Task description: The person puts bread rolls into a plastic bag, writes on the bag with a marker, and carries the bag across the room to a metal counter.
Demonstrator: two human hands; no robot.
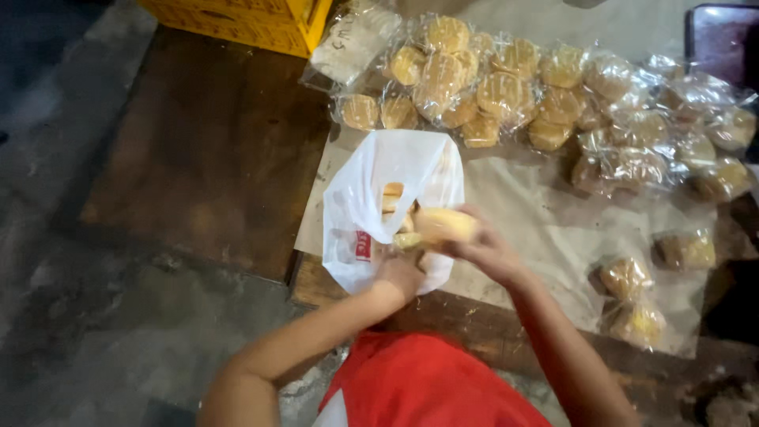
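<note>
Table: wooden table (pixel 213 158) fills the middle of the frame, pale sheet (pixel 538 229) over its right half.
Pile: wrapped bun packs (pixel 506 95) heaped along the top, most not yet bagged; 3 more lower right.
Bag: white plastic bag (pixel 379 198) at centre, open, buns already showing inside.
Right hand: right hand (pixel 486 253) grips a wrapped bun (pixel 443 225) at the bag's mouth, not yet in.
Left hand: left hand (pixel 399 275) clenched on the bag's lower edge.
</note>
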